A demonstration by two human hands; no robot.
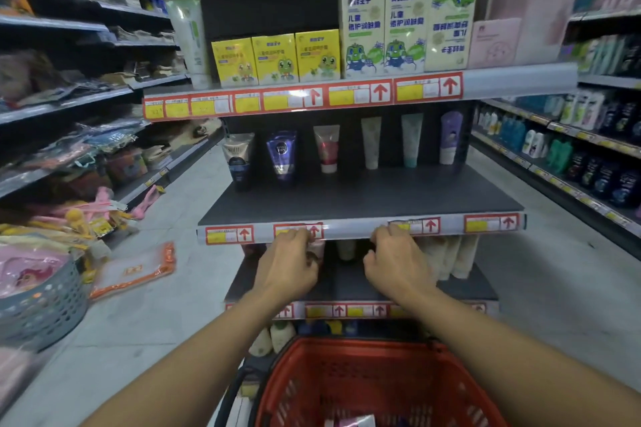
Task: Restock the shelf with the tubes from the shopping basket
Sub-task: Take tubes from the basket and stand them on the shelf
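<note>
Six soft, flat-crimped tubes [327, 148] stand cap-down along the back of the dark matte shelf [360, 199], its front half bare. Below, the red lattice-walled plastic shopping basket [378, 381] shows a pale item at its bottom. Left hand [288, 270], fingers curled around a pinkish tube under the shelf lip; right hand [395, 263], fingers bent, grasp indeterminate. Both forearms extended.

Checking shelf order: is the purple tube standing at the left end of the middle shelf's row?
No, the purple tube stands at the row's right end.
</note>
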